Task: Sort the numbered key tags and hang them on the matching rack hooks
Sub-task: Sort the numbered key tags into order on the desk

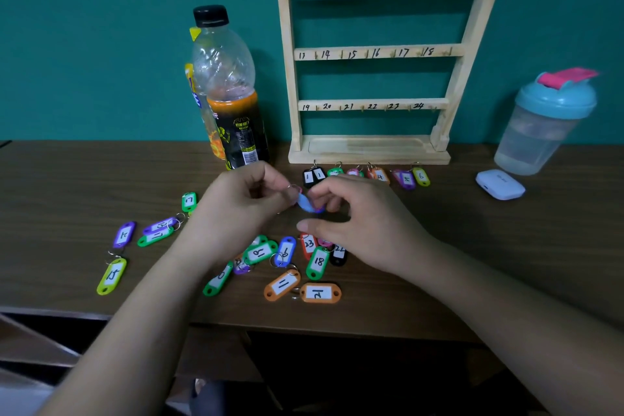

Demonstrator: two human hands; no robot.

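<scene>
Both hands met mid-frame: the left hand (243,209) pinched the ring end of a blue tag (309,206), and the right hand (366,226) pinched its other end. The tag's long axis slanted down to the right, its number hidden. Above them stood the rack (371,52), nearer the right hand, with no tag on its visible hooks. Left of it a bottle (229,78) held orange drink partway up; far right a shaker cup (543,125) held a little clear liquid. Loose tags (287,263) lay under the wrists, and a row of tags (378,176) lay before the rack's base.
</scene>
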